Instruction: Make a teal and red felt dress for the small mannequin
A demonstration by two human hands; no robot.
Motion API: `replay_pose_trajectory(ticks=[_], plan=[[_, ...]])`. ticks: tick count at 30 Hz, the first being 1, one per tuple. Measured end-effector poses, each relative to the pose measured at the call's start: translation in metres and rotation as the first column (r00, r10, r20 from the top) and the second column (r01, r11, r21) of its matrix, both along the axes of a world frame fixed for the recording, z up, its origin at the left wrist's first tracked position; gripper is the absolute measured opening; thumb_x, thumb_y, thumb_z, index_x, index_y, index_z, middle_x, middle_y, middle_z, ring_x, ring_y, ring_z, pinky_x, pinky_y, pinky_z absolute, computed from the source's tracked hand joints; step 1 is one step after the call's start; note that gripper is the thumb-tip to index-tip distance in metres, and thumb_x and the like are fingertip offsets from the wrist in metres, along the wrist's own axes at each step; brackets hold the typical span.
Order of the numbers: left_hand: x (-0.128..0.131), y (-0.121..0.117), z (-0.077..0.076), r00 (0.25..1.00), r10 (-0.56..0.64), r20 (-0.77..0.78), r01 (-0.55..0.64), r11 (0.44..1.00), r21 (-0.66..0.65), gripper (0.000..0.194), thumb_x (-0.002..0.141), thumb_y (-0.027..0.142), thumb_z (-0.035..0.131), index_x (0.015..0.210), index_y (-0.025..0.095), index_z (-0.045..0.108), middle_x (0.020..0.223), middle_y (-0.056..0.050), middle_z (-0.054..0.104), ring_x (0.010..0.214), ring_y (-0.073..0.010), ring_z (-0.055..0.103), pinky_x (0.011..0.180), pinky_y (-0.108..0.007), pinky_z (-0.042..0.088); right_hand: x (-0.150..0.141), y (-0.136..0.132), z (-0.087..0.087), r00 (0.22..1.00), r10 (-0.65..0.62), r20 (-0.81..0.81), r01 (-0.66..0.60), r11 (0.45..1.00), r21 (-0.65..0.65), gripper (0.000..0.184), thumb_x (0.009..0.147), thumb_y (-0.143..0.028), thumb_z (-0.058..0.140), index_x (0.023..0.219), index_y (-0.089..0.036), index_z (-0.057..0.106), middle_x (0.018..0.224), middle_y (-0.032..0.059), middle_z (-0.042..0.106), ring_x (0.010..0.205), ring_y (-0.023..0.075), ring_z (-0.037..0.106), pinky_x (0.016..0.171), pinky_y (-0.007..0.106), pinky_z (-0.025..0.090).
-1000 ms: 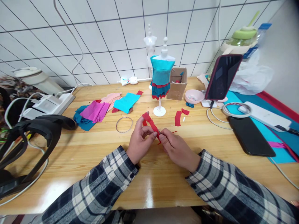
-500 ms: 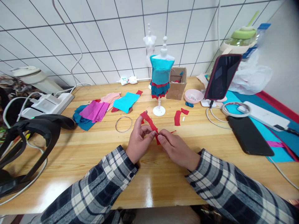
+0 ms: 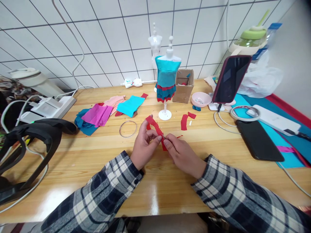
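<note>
Over the worktop (image 3: 155,191), the left hand (image 3: 144,146) and right hand (image 3: 185,156) met at a red strip (image 3: 155,125), gripped in the left fingers, its length slanting from far left to near right. The right fingers, by its near end, pinched an unclear slender thing (image 3: 164,138).

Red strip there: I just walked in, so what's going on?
A person's left hand holds the red strip, while the right hand pinches a thin tool, too small to identify, at it. Beyond them stands a dress form in a turquoise top and tiered skirt; red scraps lie on the table.
</note>
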State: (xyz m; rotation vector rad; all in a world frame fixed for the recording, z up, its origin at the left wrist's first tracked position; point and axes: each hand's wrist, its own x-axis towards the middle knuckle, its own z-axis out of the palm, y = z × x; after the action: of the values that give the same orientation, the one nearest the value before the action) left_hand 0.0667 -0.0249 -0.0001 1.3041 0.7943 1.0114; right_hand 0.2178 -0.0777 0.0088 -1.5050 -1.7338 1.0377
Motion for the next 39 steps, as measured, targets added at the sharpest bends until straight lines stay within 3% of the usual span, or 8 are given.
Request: replay_pose_trajectory(ticks=[7,13,20,26,28,39], plan=[[-0.0016,0.002,-0.0021,0.985,0.024,0.171,-0.023,1.0,-0.007,0.064,0.083,0.031,0.066,0.139,0.025,0.035,0.087,0.0,0.061,0.081,-0.0127,0.059,0.077,-0.028,0.047,0.0013,0.0001,0.0014,0.993,0.011,0.121,-0.014,1.0,0.024,0.022,0.1,-0.037,0.031,0.091,-0.023,0.044,0.068,-0.0026,0.051,0.061,0.0146,0.049,0.058,0.026,0.028],[0.0007,0.0033,0.0006,0.992,0.038,0.119,-0.034,0.999,-0.035,0.076,0.076,0.02,0.074,0.139,0.025,0.031,0.079,0.004,0.063,0.073,-0.011,0.061,0.071,-0.025,0.048,0.0014,0.0,0.003,0.989,0.034,0.142,-0.038,0.999,0.024,0.025,0.1,-0.038,0.029,0.093,-0.022,0.047,0.069,-0.0019,0.053,0.062,0.0149,0.049,0.059,0.027,0.029],[0.001,0.0034,0.0014,0.99,0.022,0.137,-0.014,0.998,-0.056,0.082,0.076,0.019,0.074,0.141,0.024,0.026,0.079,0.003,0.066,0.072,-0.0108,0.063,0.069,-0.024,0.049,0.0006,-0.0001,0.0017,0.999,0.045,0.019,-0.046,0.999,0.022,0.027,0.1,-0.041,0.03,0.088,-0.022,0.046,0.066,-0.0032,0.052,0.058,0.013,0.049,0.057,0.026,0.032],[0.0011,0.0049,0.0014,0.986,0.065,0.155,-0.05,0.994,-0.1,0.085,0.074,0.018,0.075,0.143,0.026,0.027,0.078,0.004,0.066,0.069,-0.0094,0.062,0.067,-0.022,0.048,-0.0007,-0.0037,0.0027,0.953,0.033,-0.301,-0.081,0.986,-0.149,0.035,0.1,-0.051,0.024,0.083,-0.024,0.038,0.05,-0.0088,0.042,0.042,0.0098,0.043,0.047,0.022,0.035],[0.0005,0.0063,0.0009,0.981,0.099,0.167,-0.081,0.99,-0.112,0.082,0.074,0.018,0.076,0.142,0.027,0.03,0.077,0.005,0.065,0.068,-0.0084,0.061,0.067,-0.02,0.048,-0.0008,-0.004,0.0024,0.94,0.034,-0.34,-0.095,0.982,-0.165,0.036,0.099,-0.053,0.023,0.083,-0.024,0.038,0.051,-0.0089,0.043,0.041,0.0094,0.043,0.045,0.022,0.036],[0.0004,0.0075,-0.0006,0.979,0.093,0.183,-0.074,0.992,-0.107,0.08,0.074,0.019,0.076,0.141,0.027,0.032,0.078,0.004,0.067,0.068,-0.009,0.061,0.068,-0.022,0.048,0.002,-0.0012,0.0031,0.993,0.004,-0.119,-0.01,0.999,-0.047,0.035,0.099,-0.049,0.028,0.084,-0.023,0.045,0.056,-0.006,0.046,0.05,0.0114,0.046,0.052,0.023,0.032]])
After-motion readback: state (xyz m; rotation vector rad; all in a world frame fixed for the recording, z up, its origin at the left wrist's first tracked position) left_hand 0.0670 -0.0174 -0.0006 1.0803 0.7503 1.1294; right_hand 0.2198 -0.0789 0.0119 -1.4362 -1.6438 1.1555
